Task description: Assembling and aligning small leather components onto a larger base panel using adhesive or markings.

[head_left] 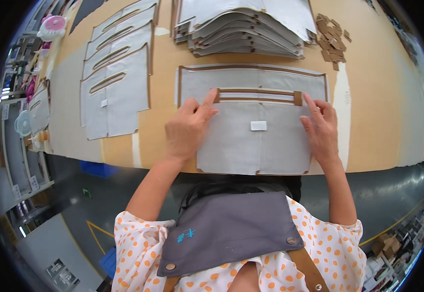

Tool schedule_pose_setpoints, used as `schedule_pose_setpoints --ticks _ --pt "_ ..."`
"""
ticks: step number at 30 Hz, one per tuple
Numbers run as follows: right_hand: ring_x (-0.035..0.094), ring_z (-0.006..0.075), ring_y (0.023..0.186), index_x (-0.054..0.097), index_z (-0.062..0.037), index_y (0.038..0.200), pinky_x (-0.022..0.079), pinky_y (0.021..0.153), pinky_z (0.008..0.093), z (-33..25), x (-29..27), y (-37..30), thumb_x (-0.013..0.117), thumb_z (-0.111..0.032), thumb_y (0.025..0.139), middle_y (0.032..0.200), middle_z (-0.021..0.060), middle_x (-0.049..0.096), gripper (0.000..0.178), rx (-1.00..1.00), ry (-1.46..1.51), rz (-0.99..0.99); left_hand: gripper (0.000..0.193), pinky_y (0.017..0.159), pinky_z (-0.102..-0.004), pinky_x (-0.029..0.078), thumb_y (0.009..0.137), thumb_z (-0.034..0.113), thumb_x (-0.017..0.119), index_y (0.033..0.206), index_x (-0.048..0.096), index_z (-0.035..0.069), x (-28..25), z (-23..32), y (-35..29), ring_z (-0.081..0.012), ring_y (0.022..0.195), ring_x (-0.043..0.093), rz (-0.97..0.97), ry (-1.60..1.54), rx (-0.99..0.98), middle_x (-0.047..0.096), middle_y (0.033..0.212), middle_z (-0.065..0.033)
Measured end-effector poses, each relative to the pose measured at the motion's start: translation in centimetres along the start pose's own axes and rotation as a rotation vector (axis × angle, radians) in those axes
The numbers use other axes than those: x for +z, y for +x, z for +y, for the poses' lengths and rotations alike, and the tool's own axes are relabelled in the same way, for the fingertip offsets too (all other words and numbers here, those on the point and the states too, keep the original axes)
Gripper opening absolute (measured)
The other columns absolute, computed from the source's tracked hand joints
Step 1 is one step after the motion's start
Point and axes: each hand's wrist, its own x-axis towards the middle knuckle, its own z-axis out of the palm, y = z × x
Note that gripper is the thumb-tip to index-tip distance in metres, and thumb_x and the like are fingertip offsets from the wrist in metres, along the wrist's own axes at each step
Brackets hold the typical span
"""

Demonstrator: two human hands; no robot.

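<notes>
Grey panel lies flat on tabletop before the wearer; left hand and right hand half-curled, index fingers extended at the slot ends, neither pinching; uneven fingertip pressure could, I judge, skew the right-end brown tab.

I'm counting one left hand, one right hand and one grey panel under them, plus four overlapping slotted panels and two small white tags across those. Also one stack of grey sheets and one pile of brown bits, can't count inside either tho.
</notes>
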Motion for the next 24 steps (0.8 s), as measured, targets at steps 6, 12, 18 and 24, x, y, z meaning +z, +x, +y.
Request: schedule_pose_setpoints --ticks 6,12,18,24 --pt "0.048 0.0216 0.095 0.058 -0.0186 0.141 0.038 0.088 0.0366 -0.5 1.0 0.1 0.061 -0.039 0.096 0.112 0.0021 0.054 0.050 -0.082 -0.147 -0.016 0.046 0.050 -0.0338 0.044 0.095 0.035 0.063 0.140 0.059 0.026 -0.4 -0.3 0.0 -0.0170 0.060 0.051 -0.117 0.135 0.036 0.045 0.074 -0.0014" --pt "0.046 0.0194 0.094 0.057 -0.0204 0.142 0.035 0.086 0.0362 -0.9 1.2 0.0 0.058 -0.046 0.096 0.113 0.0004 0.052 0.052 -0.072 -0.277 -0.070 0.049 0.049 -0.0334 0.044 0.097 0.039 0.059 0.143 0.056 0.021 -0.4 -0.1 0.1 -0.0180 0.061 0.053 -0.201 0.202 0.052 0.047 0.076 -0.0024" --pt "0.045 0.0190 0.094 0.058 -0.0206 0.141 0.035 0.086 0.0360 -0.8 1.1 -0.2 0.054 -0.049 0.098 0.113 -0.0002 0.050 0.052 -0.076 -0.326 -0.084 0.053 0.049 -0.0325 0.044 0.096 0.039 0.061 0.143 0.055 0.018 -0.3 -0.6 0.3 -0.0177 0.058 0.053 -0.242 0.217 0.103 0.047 0.076 -0.0026" --pt "0.044 0.0185 0.093 0.058 -0.0214 0.142 0.035 0.085 0.0353 -0.7 1.4 -0.1 0.051 -0.052 0.099 0.110 -0.0005 0.048 0.053 -0.067 -0.329 -0.100 0.056 0.047 -0.0316 0.044 0.094 0.040 0.063 0.143 0.055 0.014 -0.6 -0.6 0.4 -0.0174 0.055 0.052 -0.277 0.239 0.140 0.048 0.076 -0.0028"
